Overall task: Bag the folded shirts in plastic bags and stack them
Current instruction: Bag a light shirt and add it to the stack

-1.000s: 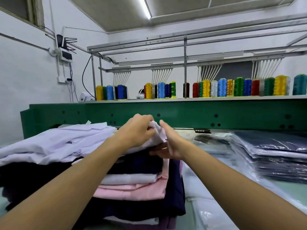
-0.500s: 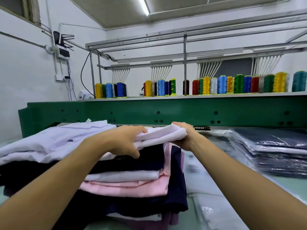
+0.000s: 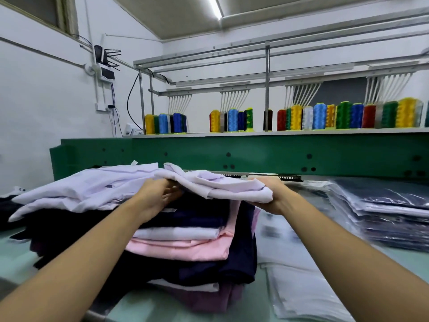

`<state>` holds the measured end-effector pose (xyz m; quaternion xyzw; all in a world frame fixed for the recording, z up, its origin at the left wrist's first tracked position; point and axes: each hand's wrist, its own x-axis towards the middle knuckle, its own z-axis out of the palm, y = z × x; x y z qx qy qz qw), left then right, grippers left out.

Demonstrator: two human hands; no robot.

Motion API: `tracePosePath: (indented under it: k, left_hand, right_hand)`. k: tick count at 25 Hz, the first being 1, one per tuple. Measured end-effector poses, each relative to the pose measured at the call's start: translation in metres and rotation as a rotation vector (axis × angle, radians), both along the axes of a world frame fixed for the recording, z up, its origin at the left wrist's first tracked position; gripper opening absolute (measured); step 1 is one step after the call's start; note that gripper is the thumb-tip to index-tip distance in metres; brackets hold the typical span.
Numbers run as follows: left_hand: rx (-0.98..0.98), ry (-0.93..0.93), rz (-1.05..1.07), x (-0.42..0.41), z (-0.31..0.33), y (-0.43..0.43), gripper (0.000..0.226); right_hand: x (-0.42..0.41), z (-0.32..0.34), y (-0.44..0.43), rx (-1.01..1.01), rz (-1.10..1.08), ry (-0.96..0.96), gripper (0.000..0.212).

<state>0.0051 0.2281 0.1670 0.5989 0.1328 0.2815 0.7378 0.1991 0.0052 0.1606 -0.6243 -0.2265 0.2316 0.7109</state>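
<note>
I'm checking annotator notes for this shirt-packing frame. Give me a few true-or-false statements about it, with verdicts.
1. The left hand and the right hand both hold the pale lilac shirt on top of the pile. True.
2. That shirt is already inside a plastic bag. False: it is bare fabric, with no bag round it.
3. The bagged shirts are stacked on the person's right. True.
4. A pink shirt tops the pile. False: the pink shirt lies lower down, under dark and white ones.
5. The thread cones stand on a shelf above the green beam. True.
</note>
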Motion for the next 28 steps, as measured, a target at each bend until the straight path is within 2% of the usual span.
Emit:
tracePosePath:
  k: [1, 3, 4, 5, 7, 9, 10, 12, 15, 17, 19, 22, 24, 26, 28]
  left_hand:
    - [-0.076, -0.068, -0.110, -0.001, 0.003, -0.005, 0.022]
    - [-0.113, -0.048, -0.267, 0.003, 0.008, -0.014, 0.052]
    - [-0.024, 0.017, -0.273, 0.008, 0.014, -0.019, 0.058]
    - [0.072, 0.114, -0.198, 0.017, 0.017, -0.025, 0.051]
    - [0.240, 0.227, 0.025, 0.031, 0.022, -0.042, 0.028]
    - [0.402, 0.229, 0.141, 0.043, 0.027, -0.055, 0.016]
    - [0.476, 0.193, 0.119, 0.049, 0.029, -0.063, 0.013]
    - [0.655, 0.144, -0.006, 0.056, 0.034, -0.089, 0.022]
    - [1.052, 0.068, -0.109, 0.063, 0.036, -0.136, 0.027]
    - [1.189, -0.001, -0.156, 0.067, 0.035, -0.158, 0.039]
    - [1.218, -0.034, -0.211, 0.072, 0.029, -0.171, 0.038]
    - [1.187, -0.032, -0.356, 0.078, 0.019, -0.194, 0.022]
    - [1.155, 0.017, -0.522, 0.086, 0.016, -0.203, 0.037]
    - [0.992, 0.076, -0.663, 0.098, 0.011, -0.206, 0.046]
    - [0.851, 0.083, -0.591, 0.116, -0.002, -0.205, 0.032]
  right_hand:
    - [-0.001, -0.001, 0.000, -0.005, 0.038, 0.062, 0.035]
    - [-0.002, -0.003, 0.001, -0.040, 0.019, 0.103, 0.026]
    - [-0.004, -0.002, 0.003, -0.061, 0.008, 0.108, 0.036]
    - [-0.007, -0.001, 0.004, -0.090, -0.026, 0.080, 0.041]
    - [-0.013, 0.002, 0.008, -0.157, -0.052, 0.024, 0.037]
    - [-0.017, 0.011, 0.010, -0.189, -0.040, 0.007, 0.038]
    - [-0.019, 0.015, 0.012, -0.191, -0.014, -0.010, 0.044]
    - [-0.025, 0.024, 0.015, -0.114, 0.039, -0.019, 0.058]
    - [-0.019, 0.034, 0.004, 0.088, 0.020, 0.080, 0.057]
    - [-0.008, 0.037, -0.021, 0.050, 0.023, 0.079, 0.057]
    - [0.002, 0.037, -0.047, -0.035, 0.012, 0.060, 0.049]
    - [0.014, 0.035, -0.080, -0.164, -0.148, 0.012, 0.021]
    - [0.024, 0.030, -0.102, -0.237, -0.333, -0.102, 0.011]
    - [0.033, 0.021, -0.124, -0.298, -0.424, -0.219, 0.017]
    - [0.039, 0.010, -0.141, -0.367, -0.443, -0.324, 0.030]
